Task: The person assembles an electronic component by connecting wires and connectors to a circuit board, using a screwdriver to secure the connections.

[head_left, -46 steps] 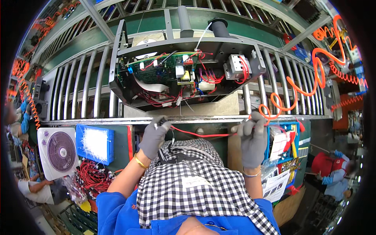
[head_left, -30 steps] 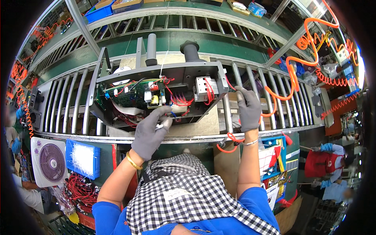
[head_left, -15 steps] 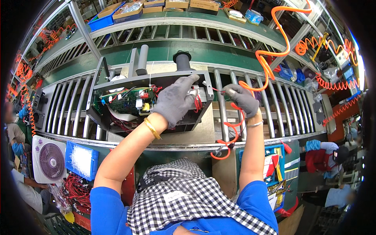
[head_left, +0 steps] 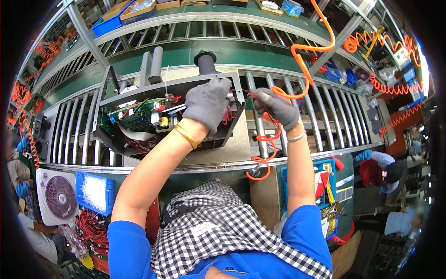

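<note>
A dark grey metal chassis [head_left: 162,87] stands on the roller conveyor, open towards me, with a green circuit board [head_left: 139,114] and wiring inside. My left hand [head_left: 204,104], in a grey glove, reaches into its right end beside the red wires [head_left: 227,116]. Its fingers are curled, and what they grip is hidden. Just outside the chassis's right side, my gloved right hand [head_left: 278,109] pinches a thin red wire [head_left: 247,92] that runs to the side panel. An orange coiled hose [head_left: 267,138] hangs beneath and beside this hand.
Steel rollers [head_left: 320,116] extend to both sides. Nearer me are a fan [head_left: 60,197], a blue bin of white strips [head_left: 95,190], a bundle of red wires [head_left: 95,232] and a teal tool tray [head_left: 327,204]. Boxes line the far shelf. People work at both sides.
The view has shifted, so the chassis appears further left and higher. My right hand has come closer to the chassis side, still pinching the red wire. My left hand stays at the chassis's right end.
</note>
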Available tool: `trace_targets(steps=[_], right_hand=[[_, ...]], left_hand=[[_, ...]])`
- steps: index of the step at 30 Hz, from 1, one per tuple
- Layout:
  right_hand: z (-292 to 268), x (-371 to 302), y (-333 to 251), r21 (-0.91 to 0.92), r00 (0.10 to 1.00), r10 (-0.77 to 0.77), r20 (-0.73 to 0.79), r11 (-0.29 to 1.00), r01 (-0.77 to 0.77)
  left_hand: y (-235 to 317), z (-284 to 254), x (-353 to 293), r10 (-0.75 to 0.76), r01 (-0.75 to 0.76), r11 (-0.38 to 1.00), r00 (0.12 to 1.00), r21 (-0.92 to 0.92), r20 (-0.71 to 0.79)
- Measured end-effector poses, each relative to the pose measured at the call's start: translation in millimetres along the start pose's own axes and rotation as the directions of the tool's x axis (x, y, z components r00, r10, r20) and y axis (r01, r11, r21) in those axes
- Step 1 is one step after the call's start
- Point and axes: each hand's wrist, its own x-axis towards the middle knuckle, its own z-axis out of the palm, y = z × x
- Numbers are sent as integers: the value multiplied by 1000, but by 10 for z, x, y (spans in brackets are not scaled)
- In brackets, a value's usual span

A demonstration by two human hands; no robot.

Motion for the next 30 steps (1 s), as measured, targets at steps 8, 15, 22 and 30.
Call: trace_targets(steps=[8, 15, 22, 30], right_hand=[[-161, -739, -45, -323, 929, 3, -369, 937, -131], [-511, -1092, 225, -257, 844, 30, -536, 946, -197], [65, -798, 273, -395, 920, -49, -390, 911, -119], [517, -123, 342, -325, 935, -120, -335, 946, 5]], left_hand=[[-214, -310, -199, 52, -15, 994, 938, 111, -343], [-642, -939, -657, -100, 85, 995, 898, -56, -429], [-783, -1042, -1274, -260, 195, 960, 887, -201, -382], [-963, -960, -2023, -441, 383, 883, 875, -270, -202]])
